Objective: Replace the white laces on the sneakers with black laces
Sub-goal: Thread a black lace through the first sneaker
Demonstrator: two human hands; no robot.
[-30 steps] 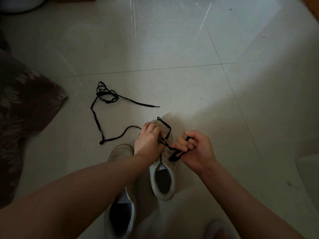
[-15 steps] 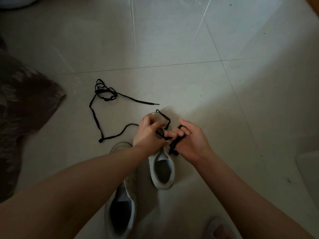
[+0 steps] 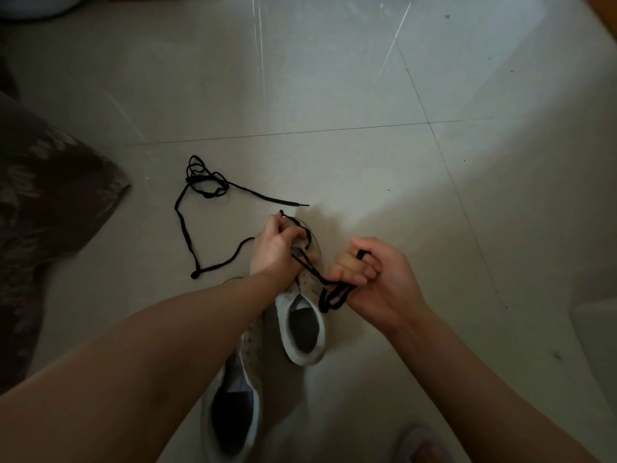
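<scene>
Where pale glossy floor tiles (image 3: 334,78) fill the view, dim light leaves the left side in shadow and a brighter patch toward the right edge. A dark patterned fabric cushion (image 3: 50,195) lies at the floor's left edge. Two white low-top sneakers stand near the bottom centre: the right sneaker (image 3: 302,324) ahead, the left sneaker (image 3: 233,409) closer, partly under the left forearm. A loose black flat shoelace (image 3: 187,235) lies tangled on the floor left of the hands. Left hand (image 3: 275,250) curls over the right sneaker's toe end, pinching the threaded black lace (image 3: 314,272). Right hand (image 3: 374,279), just right of that sneaker, grips the lace's bunched loops.
</scene>
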